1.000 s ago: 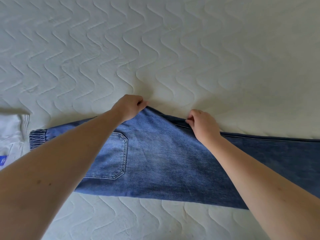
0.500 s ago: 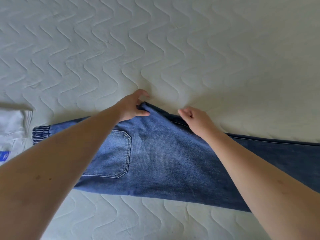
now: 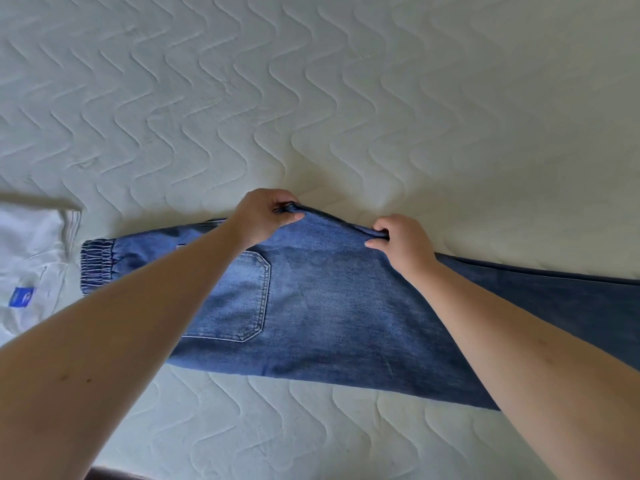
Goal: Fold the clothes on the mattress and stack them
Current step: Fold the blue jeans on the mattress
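Note:
Blue jeans (image 3: 332,313) lie lengthwise across the quilted white mattress (image 3: 311,98), folded leg on leg, with the elastic waistband at the left and a back pocket facing up. My left hand (image 3: 263,216) pinches the pointed crotch corner on the far edge. My right hand (image 3: 401,244) pinches the same far edge a little to the right. The denim between both hands is lifted slightly off the mattress. The legs run out of view at the right.
A folded white garment (image 3: 31,258) with a small blue label lies at the left edge, just beyond the jeans' waistband. A dark strip shows at the mattress's near edge, bottom left (image 3: 114,474).
Half a second ago both hands had loosened with fingers spread at the far edge. Now both pinch that edge again and lift it a little.

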A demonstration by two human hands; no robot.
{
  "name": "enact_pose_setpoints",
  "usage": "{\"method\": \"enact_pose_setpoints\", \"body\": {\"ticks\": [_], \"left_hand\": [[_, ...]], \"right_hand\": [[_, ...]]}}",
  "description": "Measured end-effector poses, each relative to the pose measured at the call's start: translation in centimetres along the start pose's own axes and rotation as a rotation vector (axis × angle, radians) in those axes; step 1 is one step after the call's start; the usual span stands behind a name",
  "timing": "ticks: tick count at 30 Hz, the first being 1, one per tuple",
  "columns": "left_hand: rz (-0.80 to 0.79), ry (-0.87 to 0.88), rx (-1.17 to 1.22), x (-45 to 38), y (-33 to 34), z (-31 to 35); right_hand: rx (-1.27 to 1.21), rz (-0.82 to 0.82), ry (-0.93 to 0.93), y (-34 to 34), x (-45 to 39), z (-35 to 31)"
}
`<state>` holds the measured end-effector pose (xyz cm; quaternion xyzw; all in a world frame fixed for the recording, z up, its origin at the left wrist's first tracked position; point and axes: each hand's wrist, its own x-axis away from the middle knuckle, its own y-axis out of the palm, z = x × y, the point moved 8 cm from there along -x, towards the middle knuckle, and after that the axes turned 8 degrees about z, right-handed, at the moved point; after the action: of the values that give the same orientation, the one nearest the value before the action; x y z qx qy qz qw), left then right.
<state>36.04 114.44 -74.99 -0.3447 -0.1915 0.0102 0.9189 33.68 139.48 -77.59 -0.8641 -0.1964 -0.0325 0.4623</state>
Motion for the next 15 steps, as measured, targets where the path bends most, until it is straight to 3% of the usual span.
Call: {"method": "enact_pose_setpoints", "body": {"ticks": [3,7,15], "left_hand": [[0.044,0.116,-0.021,2.0,-0.9,1.4],[0.097,0.42,-0.198,6.5,-1.4,3.1],[0.187,0.653,-0.503,12.8,1.8,1.0]], "right_hand": [[0.085,0.121,-0.191,-1.2,2.0,-1.2],[0.146,0.249,-0.43,-2.1,5.4,-2.9],[0.356,0.192,-0.487,0.7,10.3,-2.5]]}}
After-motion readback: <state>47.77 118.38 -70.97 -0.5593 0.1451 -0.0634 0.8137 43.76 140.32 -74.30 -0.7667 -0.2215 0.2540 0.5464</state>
